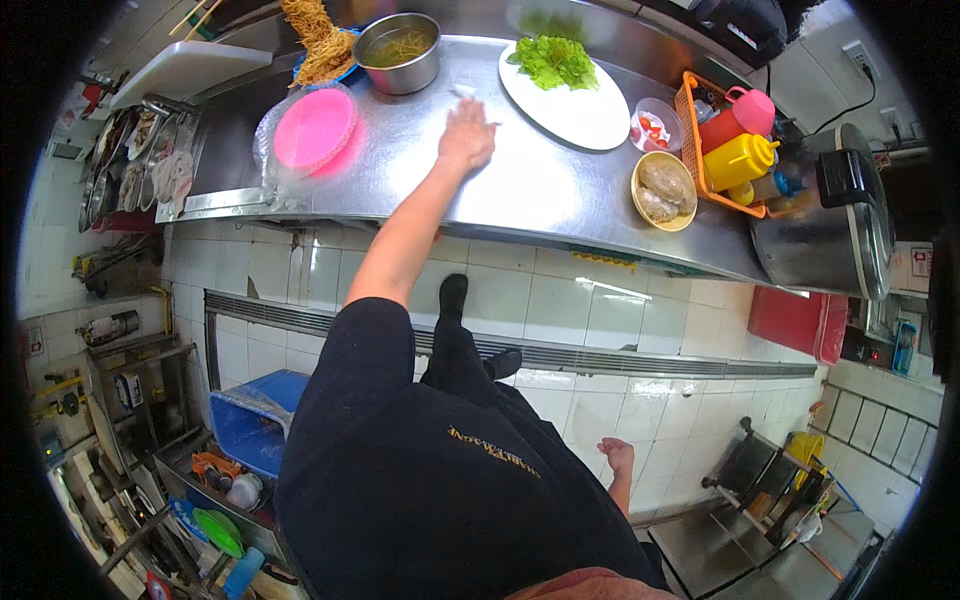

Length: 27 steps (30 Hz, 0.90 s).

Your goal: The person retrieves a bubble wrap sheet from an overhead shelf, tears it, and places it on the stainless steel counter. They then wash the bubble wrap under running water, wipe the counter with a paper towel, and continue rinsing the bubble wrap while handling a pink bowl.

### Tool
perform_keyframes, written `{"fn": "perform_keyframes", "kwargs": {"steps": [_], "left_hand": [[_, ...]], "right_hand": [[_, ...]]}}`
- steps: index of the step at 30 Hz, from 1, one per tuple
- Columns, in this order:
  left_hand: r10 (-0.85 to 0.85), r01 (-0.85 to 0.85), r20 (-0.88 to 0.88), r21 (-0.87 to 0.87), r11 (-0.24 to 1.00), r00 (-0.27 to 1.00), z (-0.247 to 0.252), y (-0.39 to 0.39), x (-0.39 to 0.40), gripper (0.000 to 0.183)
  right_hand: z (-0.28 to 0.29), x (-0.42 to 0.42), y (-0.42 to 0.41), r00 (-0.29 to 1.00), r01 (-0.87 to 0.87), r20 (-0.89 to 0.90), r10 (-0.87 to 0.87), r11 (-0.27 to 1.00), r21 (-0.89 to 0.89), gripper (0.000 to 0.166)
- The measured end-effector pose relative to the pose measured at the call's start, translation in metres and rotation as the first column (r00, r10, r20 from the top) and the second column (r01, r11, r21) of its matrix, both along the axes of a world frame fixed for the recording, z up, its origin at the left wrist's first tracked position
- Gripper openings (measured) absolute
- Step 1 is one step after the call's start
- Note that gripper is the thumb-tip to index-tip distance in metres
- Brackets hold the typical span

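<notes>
My left hand (468, 136) reaches out palm down, low over the stainless steel counter (517, 176), thumb apart from the fingers. A small whitish patch shows just beyond its fingertips; I cannot tell whether it is a scrap or a reflection. To the right of that hand lies a white oval plate (577, 120) with green leaf lettuce (555, 61) at its far end. A steel pot (397, 79) of liquid with strands in it stands beyond to the left. My right hand (618, 454) hangs beside my body, fingers curled, nothing visible in it.
Left on the counter are a pink round lid or plate (315, 129) in clear plastic and fried noodles (319, 45). At right sit a tomato cup (654, 131), a bowl of pale food portions (664, 191), an orange basket (690, 142) of bottles and a large cooker (817, 217).
</notes>
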<state>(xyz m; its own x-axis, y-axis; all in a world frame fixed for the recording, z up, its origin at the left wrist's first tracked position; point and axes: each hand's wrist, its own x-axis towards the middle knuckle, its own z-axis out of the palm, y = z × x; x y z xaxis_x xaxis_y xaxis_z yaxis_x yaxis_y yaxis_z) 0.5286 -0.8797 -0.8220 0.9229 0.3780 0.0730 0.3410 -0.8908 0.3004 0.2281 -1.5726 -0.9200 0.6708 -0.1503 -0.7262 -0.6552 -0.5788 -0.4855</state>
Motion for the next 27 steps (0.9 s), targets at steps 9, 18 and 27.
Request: {"fn": "perform_keyframes", "kwargs": {"steps": [9, 18, 27], "left_hand": [[-0.506, 0.512, 0.091, -0.067, 0.856, 0.858, -0.009, -0.237, -0.007, 0.053], [-0.66, 0.67, 0.114, -0.124, 0.732, 0.742, 0.007, -0.255, -0.051, 0.051], [-0.007, -0.1, -0.225, -0.462, 0.881, 0.974, -0.039, -0.177, -0.295, 0.046]], "right_hand": [[0.087, -0.032, -0.091, 0.975, -0.203, -0.062, 0.212, 0.753, -0.626, 0.024], [0.062, -0.022, -0.11, 0.913, -0.166, 0.142, 0.382, 0.667, -0.726, 0.028], [0.019, 0.013, -0.124, 0.858, -0.434, -0.03, 0.513, 0.692, -0.577, 0.022]]}}
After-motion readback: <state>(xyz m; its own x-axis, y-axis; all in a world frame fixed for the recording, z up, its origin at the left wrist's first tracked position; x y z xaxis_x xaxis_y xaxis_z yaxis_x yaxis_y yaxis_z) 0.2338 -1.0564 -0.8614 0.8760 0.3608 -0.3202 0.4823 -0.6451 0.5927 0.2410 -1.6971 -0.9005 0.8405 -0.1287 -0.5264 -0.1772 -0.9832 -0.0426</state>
